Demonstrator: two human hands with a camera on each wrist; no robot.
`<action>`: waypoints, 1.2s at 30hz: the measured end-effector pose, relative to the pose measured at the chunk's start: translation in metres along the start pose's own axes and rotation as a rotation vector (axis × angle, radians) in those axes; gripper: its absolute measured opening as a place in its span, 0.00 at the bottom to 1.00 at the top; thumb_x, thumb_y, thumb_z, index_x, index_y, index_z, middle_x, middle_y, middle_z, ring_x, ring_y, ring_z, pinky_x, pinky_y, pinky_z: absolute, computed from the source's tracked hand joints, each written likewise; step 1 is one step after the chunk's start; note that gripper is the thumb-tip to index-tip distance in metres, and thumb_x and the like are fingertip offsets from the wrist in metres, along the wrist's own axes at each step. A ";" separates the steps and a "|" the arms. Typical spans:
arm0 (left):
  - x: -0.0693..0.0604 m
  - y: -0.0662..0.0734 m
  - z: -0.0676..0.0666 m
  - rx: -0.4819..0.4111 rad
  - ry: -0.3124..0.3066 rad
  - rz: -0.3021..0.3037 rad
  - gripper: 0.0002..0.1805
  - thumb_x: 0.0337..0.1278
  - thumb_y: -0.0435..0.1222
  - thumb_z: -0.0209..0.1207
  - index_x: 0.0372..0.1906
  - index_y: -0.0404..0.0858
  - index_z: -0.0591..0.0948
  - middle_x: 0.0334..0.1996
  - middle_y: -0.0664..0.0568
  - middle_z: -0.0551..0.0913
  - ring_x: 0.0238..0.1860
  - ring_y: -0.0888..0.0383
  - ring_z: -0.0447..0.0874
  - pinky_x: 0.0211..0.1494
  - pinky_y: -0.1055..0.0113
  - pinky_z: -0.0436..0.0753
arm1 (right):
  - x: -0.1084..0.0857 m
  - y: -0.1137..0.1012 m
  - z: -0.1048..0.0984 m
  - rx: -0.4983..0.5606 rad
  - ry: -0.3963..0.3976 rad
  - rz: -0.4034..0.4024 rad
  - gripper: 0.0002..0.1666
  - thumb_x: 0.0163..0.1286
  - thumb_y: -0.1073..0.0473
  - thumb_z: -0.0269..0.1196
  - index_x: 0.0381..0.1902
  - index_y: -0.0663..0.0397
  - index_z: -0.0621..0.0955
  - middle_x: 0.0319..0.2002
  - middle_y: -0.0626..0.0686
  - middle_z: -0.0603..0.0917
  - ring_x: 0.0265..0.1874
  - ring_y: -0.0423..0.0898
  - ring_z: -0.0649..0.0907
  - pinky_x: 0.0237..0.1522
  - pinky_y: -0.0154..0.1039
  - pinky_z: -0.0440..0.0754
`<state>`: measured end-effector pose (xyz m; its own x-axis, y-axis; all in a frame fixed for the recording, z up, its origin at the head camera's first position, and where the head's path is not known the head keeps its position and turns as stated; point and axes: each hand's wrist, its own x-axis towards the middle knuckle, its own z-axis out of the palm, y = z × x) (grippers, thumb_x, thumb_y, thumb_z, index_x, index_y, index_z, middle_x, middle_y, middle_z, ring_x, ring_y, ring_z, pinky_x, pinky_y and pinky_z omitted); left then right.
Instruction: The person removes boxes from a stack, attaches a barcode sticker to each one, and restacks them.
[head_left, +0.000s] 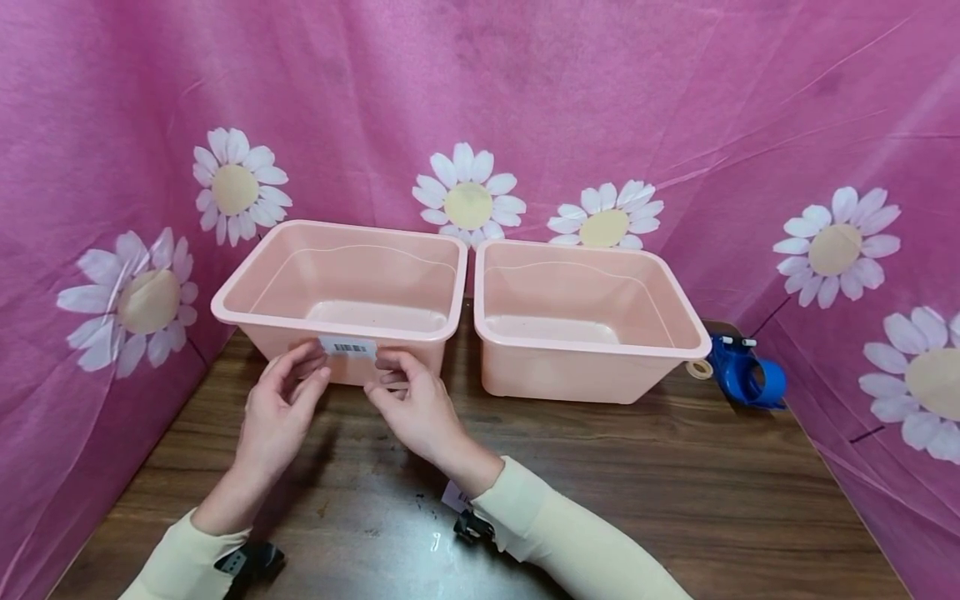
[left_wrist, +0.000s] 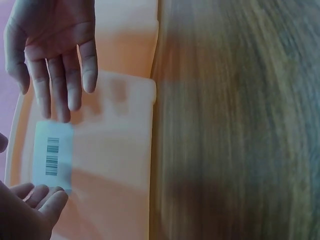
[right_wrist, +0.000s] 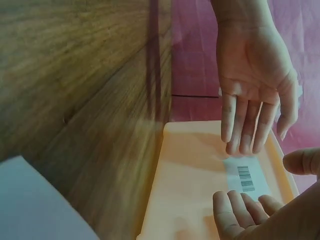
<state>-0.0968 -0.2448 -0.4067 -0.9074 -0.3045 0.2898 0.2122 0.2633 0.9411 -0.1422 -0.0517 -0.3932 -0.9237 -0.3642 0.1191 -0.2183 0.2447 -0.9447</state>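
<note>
Two pink plastic bins stand side by side; the left bin (head_left: 262, 321) has a white barcode label (head_left: 348, 347) on its front wall, just under the rim. My left hand (head_left: 281, 412) is at the label's left end and my right hand (head_left: 420, 408) at its right end. In the left wrist view the label (left_wrist: 53, 156) lies flat between my left hand (left_wrist: 32, 210) and my right hand (left_wrist: 55, 50). The right wrist view shows the label (right_wrist: 246, 178) between relaxed fingers of both hands. Neither hand holds anything; whether fingertips touch the label, I cannot tell.
The right bin (head_left: 570, 375) stands beside the left one. A blue tape dispenser (head_left: 750, 375) and a small tan ring (head_left: 699, 369) are at its right. Pink cloth with daisies (head_left: 480, 83) hangs behind and beside the wooden table (head_left: 637, 475). A pale tag (head_left: 455, 497) is by my right sleeve.
</note>
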 end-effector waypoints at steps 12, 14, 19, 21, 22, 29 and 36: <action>-0.002 -0.008 0.011 0.107 -0.111 0.087 0.21 0.79 0.28 0.65 0.70 0.27 0.82 0.65 0.27 0.85 0.58 0.84 0.82 0.61 0.91 0.78 | 0.000 -0.002 0.009 0.001 -0.068 -0.041 0.29 0.79 0.57 0.70 0.74 0.57 0.82 0.73 0.57 0.85 0.69 0.59 0.88 0.72 0.56 0.87; -0.001 -0.006 0.011 0.104 -0.114 0.081 0.21 0.79 0.28 0.65 0.71 0.27 0.82 0.66 0.28 0.85 0.58 0.85 0.82 0.62 0.90 0.79 | 0.001 -0.002 0.009 -0.019 -0.056 -0.031 0.30 0.78 0.56 0.70 0.75 0.56 0.82 0.73 0.57 0.85 0.71 0.57 0.87 0.73 0.55 0.87; 0.000 -0.007 0.010 0.111 -0.111 0.078 0.23 0.80 0.29 0.65 0.72 0.27 0.81 0.67 0.28 0.83 0.58 0.86 0.80 0.63 0.90 0.78 | 0.001 -0.002 0.007 -0.029 -0.031 -0.010 0.32 0.78 0.54 0.70 0.76 0.56 0.81 0.73 0.57 0.85 0.73 0.56 0.84 0.74 0.53 0.85; 0.000 -0.008 0.009 0.109 -0.109 0.080 0.23 0.79 0.28 0.65 0.73 0.26 0.80 0.67 0.28 0.82 0.59 0.85 0.80 0.64 0.90 0.78 | 0.000 -0.001 0.007 -0.019 -0.036 -0.011 0.32 0.78 0.55 0.70 0.76 0.57 0.81 0.73 0.57 0.84 0.73 0.56 0.84 0.75 0.53 0.85; -0.001 -0.008 0.009 0.107 -0.108 0.083 0.23 0.79 0.28 0.65 0.73 0.26 0.80 0.67 0.29 0.82 0.59 0.85 0.80 0.64 0.89 0.78 | 0.000 -0.001 0.007 -0.015 -0.039 -0.013 0.32 0.78 0.55 0.70 0.77 0.57 0.81 0.74 0.57 0.84 0.73 0.56 0.84 0.75 0.53 0.85; -0.004 -0.007 0.007 0.103 -0.108 0.103 0.22 0.79 0.28 0.65 0.72 0.26 0.81 0.67 0.31 0.83 0.61 0.82 0.81 0.66 0.87 0.79 | -0.006 0.001 0.003 -0.064 -0.061 -0.013 0.32 0.78 0.55 0.70 0.76 0.54 0.81 0.73 0.54 0.85 0.71 0.54 0.86 0.74 0.52 0.86; -0.010 -0.003 0.005 0.213 -0.181 0.066 0.20 0.81 0.34 0.66 0.69 0.30 0.84 0.67 0.37 0.86 0.58 0.84 0.80 0.62 0.88 0.80 | -0.012 0.002 -0.009 -0.067 -0.101 -0.021 0.31 0.79 0.52 0.69 0.77 0.53 0.81 0.72 0.54 0.86 0.70 0.56 0.87 0.72 0.49 0.87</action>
<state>-0.0904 -0.2377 -0.4132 -0.9482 -0.1164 0.2955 0.2097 0.4693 0.8578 -0.1341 -0.0389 -0.3938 -0.8831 -0.4575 0.1040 -0.2608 0.2946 -0.9193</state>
